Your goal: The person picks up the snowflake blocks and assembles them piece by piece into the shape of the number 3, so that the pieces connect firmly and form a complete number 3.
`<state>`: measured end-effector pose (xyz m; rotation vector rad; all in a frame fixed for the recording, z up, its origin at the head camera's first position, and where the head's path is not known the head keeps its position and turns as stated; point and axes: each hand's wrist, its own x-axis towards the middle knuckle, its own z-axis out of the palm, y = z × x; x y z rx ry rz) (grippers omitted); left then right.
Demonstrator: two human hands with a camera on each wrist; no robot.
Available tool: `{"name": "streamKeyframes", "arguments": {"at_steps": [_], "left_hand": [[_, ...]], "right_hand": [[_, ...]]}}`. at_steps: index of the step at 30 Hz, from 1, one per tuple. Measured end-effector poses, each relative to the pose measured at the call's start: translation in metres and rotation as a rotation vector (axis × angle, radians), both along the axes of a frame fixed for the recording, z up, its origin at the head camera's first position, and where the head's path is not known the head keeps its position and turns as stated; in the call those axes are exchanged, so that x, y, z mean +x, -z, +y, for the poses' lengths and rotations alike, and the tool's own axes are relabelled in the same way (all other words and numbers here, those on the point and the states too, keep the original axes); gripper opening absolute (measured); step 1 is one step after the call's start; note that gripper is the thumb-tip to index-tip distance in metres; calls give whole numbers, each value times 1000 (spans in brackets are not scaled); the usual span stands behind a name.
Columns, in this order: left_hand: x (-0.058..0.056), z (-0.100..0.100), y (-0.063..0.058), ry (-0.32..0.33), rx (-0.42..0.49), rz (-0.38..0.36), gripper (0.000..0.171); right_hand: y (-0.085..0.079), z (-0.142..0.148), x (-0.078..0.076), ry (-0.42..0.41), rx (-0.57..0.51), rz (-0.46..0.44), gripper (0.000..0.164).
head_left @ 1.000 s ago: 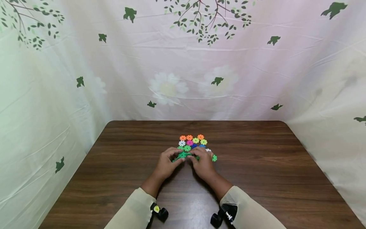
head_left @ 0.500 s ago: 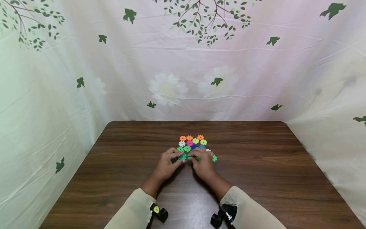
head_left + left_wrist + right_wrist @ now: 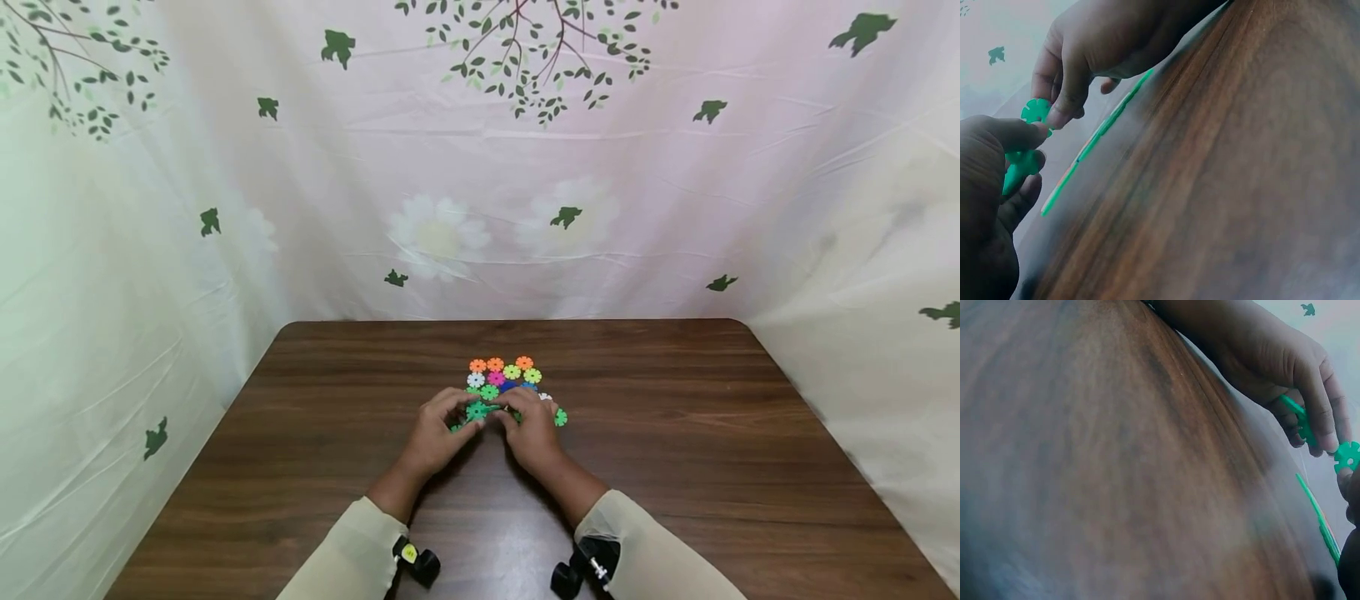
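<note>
Green notched snowflake discs [image 3: 477, 410] are held between the two hands in front of the person, above the table. My left hand [image 3: 437, 429] grips a joined green piece [image 3: 1302, 422] between thumb and curled fingers. Opposite it, my right hand [image 3: 531, 429] pinches a green disc [image 3: 1036, 111] between thumb and fingertips, its edge right at the left hand's piece. In the left wrist view, the left hand [image 3: 985, 181] is near and dark, and the right hand [image 3: 1107, 44] reaches in from the top. Fingers hide parts of the green pieces.
Just beyond the hands, rows of flat discs lie on the brown wooden table [image 3: 337, 467]: orange discs [image 3: 495, 364], yellow ones [image 3: 512, 372], a pink one [image 3: 496, 378], white, blue and green ones. A green disc [image 3: 561, 417] lies right of the right hand. A printed curtain [image 3: 480, 167] surrounds the table.
The green discs tilt flatter, then turn to face the head camera more again. Both hands stay in nearly the same place and keep their hold. The head view shifts slightly.
</note>
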<state>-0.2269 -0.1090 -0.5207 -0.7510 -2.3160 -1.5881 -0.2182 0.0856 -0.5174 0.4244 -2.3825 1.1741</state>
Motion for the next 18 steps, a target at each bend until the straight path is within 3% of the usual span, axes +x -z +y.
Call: {"name": "streamKeyframes", "arguments": {"at_steps": [5, 12, 18], "left_hand": [[2, 0, -2, 3, -5, -68, 40], [5, 1, -6, 37, 60, -269, 26], [4, 1, -3, 38, 47, -273, 23]], "right_hand": [[0, 0, 1, 8, -1, -13, 16], [1, 0, 1, -54, -10, 57, 19], [1, -1, 1, -56, -6, 83, 21]]}}
